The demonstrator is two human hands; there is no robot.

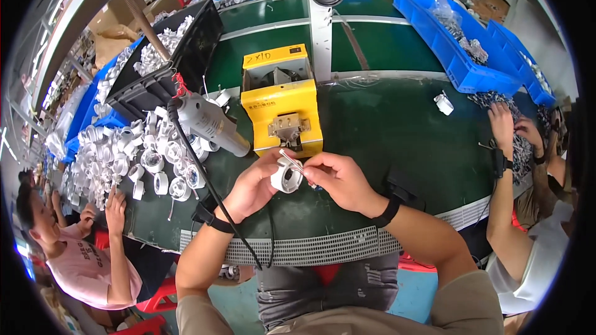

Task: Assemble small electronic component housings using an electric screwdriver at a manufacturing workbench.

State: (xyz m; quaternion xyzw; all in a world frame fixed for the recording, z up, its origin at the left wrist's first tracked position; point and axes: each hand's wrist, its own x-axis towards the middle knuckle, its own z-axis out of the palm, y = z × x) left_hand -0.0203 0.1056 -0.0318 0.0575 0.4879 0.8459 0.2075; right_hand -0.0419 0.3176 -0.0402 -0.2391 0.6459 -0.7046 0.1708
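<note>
My left hand (253, 185) and my right hand (340, 177) meet over the green table (397, 142), both gripping one small white round plastic part (286, 176). The left hand cups it from the left. The right hand's fingers pinch its top right edge. Just beyond the part stands a yellow box-shaped machine (282, 107) with a metal fixture on its front. A grey hand-held power tool (208, 123) lies to the left of the machine, its black cable running across my left wrist.
A heap of white plastic parts (133, 152) covers the table's left, behind it a black crate (167, 65) of more. Blue bins (453, 49) stand at the right. One person sits at the left, another at the right with hands (512, 127) on small parts.
</note>
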